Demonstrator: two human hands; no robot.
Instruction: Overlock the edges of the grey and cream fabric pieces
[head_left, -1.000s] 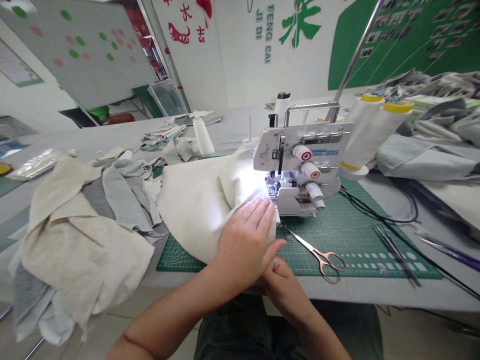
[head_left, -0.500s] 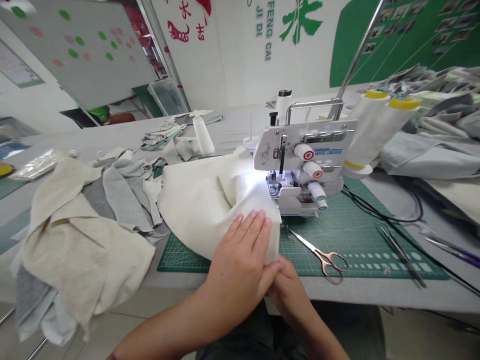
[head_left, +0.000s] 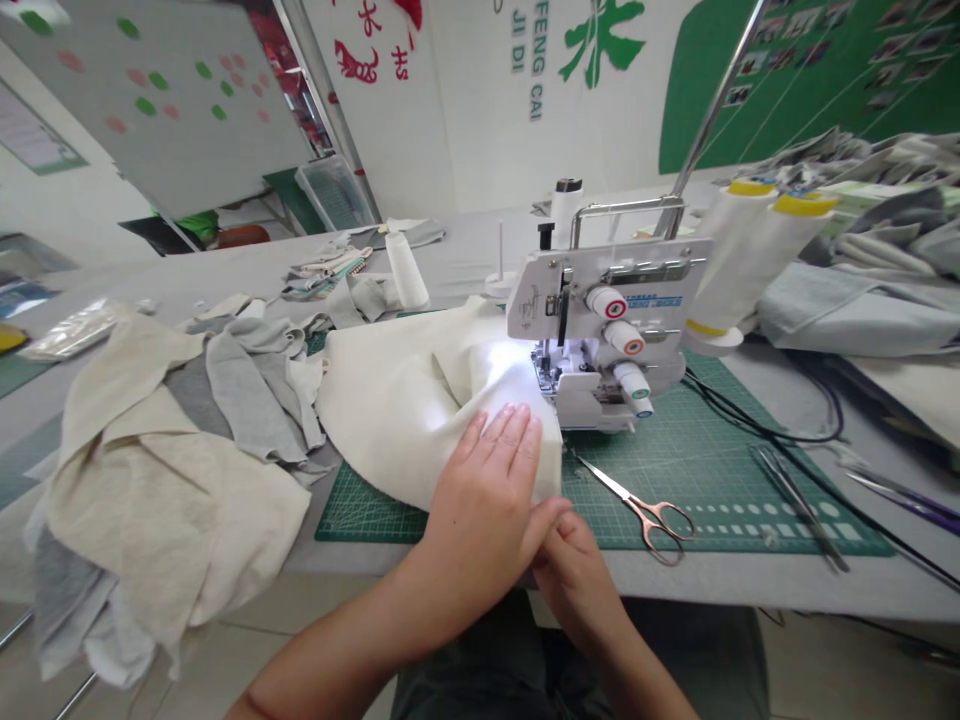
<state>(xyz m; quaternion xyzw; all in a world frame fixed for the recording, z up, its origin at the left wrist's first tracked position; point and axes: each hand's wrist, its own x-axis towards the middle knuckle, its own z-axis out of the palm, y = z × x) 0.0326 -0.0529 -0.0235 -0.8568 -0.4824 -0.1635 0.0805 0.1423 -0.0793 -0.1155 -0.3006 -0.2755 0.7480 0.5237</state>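
Observation:
A cream fabric piece (head_left: 390, 400) lies over the cutting mat, its right edge running up to the lit needle area of a white overlock sewing machine (head_left: 607, 330). My left hand (head_left: 487, 490) rests flat on the cloth just in front of the presser foot, fingers stretched out and pointing at the machine. Close beside its thumb, my right hand (head_left: 574, 560) has its fingers closed on the near right corner of the cloth. Part of the right fingers is hidden behind the left thumb. A fold stands up in the cloth left of the needle.
Scissors (head_left: 637, 505) and tweezers (head_left: 802, 505) lie on the green cutting mat (head_left: 720, 470) at the right. Cream and grey fabric pieces (head_left: 165, 450) hang over the table's front edge at left. Thread cones (head_left: 731, 250) stand behind the machine; black cables (head_left: 772, 430) run rightward.
Both hands have moved slightly forward toward the machine, and the fabric's near edge has shifted up with them. The scissors and tweezers look unmoved on the mat.

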